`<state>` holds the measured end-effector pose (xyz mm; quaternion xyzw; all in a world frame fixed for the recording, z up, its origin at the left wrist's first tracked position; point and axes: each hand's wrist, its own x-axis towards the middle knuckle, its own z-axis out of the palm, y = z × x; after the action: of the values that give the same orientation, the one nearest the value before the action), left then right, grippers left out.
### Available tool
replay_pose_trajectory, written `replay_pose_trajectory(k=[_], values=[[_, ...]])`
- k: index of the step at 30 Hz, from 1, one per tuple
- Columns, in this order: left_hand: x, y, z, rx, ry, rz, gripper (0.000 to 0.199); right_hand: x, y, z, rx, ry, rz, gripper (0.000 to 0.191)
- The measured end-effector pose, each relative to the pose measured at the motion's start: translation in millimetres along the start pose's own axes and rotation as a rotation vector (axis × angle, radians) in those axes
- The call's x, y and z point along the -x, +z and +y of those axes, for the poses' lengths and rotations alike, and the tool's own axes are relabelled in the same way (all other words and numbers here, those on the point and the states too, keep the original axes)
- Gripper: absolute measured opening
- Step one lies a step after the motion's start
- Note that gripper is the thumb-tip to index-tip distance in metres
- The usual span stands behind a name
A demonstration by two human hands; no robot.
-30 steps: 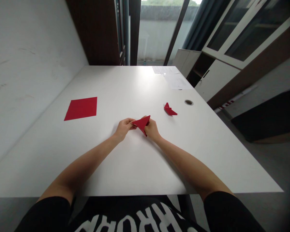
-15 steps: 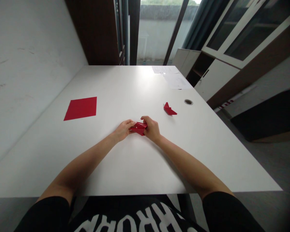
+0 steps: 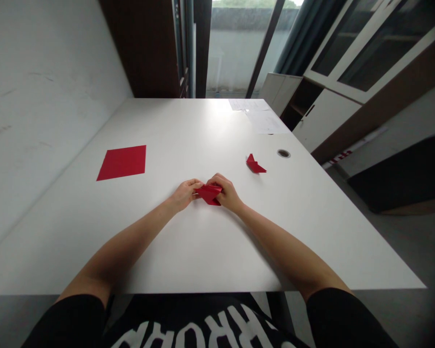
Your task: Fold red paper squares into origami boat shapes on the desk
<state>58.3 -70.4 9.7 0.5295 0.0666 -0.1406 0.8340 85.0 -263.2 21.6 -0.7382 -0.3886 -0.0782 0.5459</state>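
Fingers of the left hand and right hand clamp a folded red origami paper on the white counter. Another folded red piece lies at one o'clock, a flat red square at ten.

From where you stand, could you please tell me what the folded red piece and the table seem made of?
The red piece looks like thin matte origami paper: it holds crisp folds between the left hand and right hand. The table seems white laminate with a soft sheen, though paint is possible.
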Motion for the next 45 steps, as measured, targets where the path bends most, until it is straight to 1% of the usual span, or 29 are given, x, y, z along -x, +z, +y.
replay_pose_trajectory(k=[4,6,7,9,10,11,13,15,16,18,21,24,29,31,33,35,39,42,45], values=[[-2.0,0.6,1.0,0.014,0.015,0.040,0.021,-0.1,-0.1,3.4,0.002,0.011,0.026,0.024],[-0.6,3.0,1.5,-0.012,0.076,0.110,0.018,-0.4,0.3,5.6,0.009,0.029,0.082,0.024],[1.3,4.9,1.5,-0.053,0.141,0.157,0.016,-0.6,0.5,6.6,0.015,0.041,0.116,0.023],[7.7,9.9,0.7,-0.217,0.339,0.235,0.012,-1.0,1.0,7.8,0.046,0.070,0.181,0.019],[11.7,12.7,-0.2,-0.335,0.457,0.249,0.012,-1.1,1.3,8.0,0.067,0.087,0.209,0.016],[15.7,15.4,-1.3,-0.472,0.557,0.238,0.014,-1.1,1.6,8.0,0.086,0.103,0.233,0.014],[22.7,19.8,-4.1,-0.699,0.700,0.204,0.033,-0.7,2.5,7.4,0.104,0.131,0.269,0.012],[26.3,22.0,-6.3,-0.865,0.768,0.195,0.049,0.1,3.7,6.8,0.093,0.142,0.283,0.013],[26.7,22.0,-6.8,-0.920,0.782,0.194,0.051,0.6,4.4,6.9,0.079,0.145,0.281,0.014],[25.5,20.2,-6.7,-0.975,0.792,0.185,0.050,1.5,5.7,8.2,0.020,0.172,0.257,0.016],[19.9,14.0,-5.9,-0.926,0.781,0.160,0.053,1.8,6.4,13.0,-0.144,0.257,0.178,0.021],[11.1,6.6,-8.0,-0.750,0.701,0.150,0.049,0.0,4.9,17.9,-0.306,0.283,0.105,0.024],[-2.9,-0.4,-12.1,-0.345,0.514,0.127,0.032,-4.7,-2.3,17.6,-0.477,0.265,0.018,0.025],[-4.6,-0.5,-11.1,-0.250,0.462,0.117,0.029,-5.7,-6.3,15.9,-0.514,0.275,-0.019,0.029],[-4.1,0.1,-8.9,-0.201,0.425,0.119,0.029,-5.8,-9.7,15.1,-0.521,0.280,-0.052,0.032],[-2.2,0.5,-6.5,-0.182,0.397,0.112,0.030,-5.6,-11.2,16.1,-0.476,0.289,-0.045,0.032],[0.7,-0.1,-3.2,-0.205,0.368,0.061,0.033,-5.0,-8.8,22.6,-0.343,0.331,0.036,0.033],[-0.6,-1.6,-3.4,-0.309,0.399,0.074,0.030,-4.8,-6.2,27.2,-0.341,0.356,0.014,0.035],[-4.5,-4.3,-5.7,-0.413,0.445,0.064,0.032,-5.0,-5.8,28.6,-0.354,0.357,-0.030,0.038]])
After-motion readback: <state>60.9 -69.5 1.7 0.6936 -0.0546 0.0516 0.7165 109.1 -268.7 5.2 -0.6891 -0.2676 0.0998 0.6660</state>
